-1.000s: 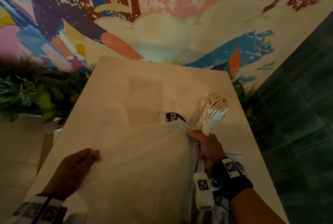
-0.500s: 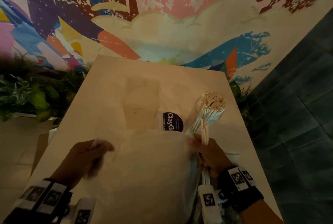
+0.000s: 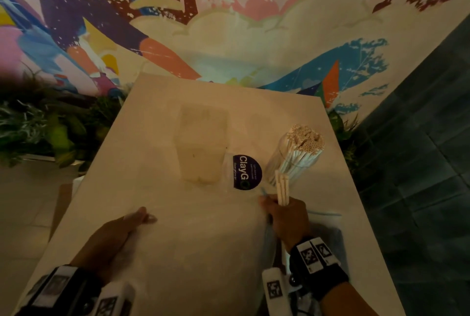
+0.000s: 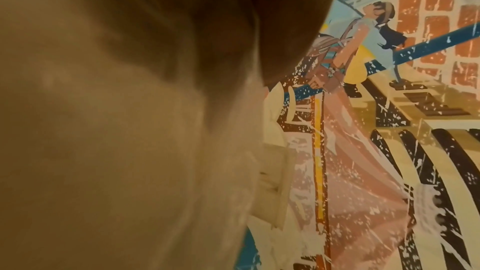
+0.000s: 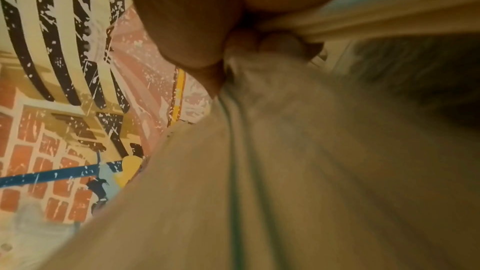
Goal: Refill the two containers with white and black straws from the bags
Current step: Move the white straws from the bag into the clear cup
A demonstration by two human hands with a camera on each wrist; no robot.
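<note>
A pale counter [image 3: 157, 137] stands before a painted mural. The clear container [image 3: 292, 163] of white straws [image 3: 305, 140] leans up-right, just beyond the right hand [image 3: 286, 216], which grips three white straws [image 3: 282, 188] upright and the bag [image 3: 203, 252] edge. The left hand [image 3: 114, 236] pinches the bag's left edge.

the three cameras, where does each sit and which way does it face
Head: high up, looking down the table at both hands, left hand and right hand.
Left wrist: faces the plastic bag and mural; palm edge shows.
Right wrist: faces bag folds; its fingers pinch them.
Shared: bag and mural.
</note>
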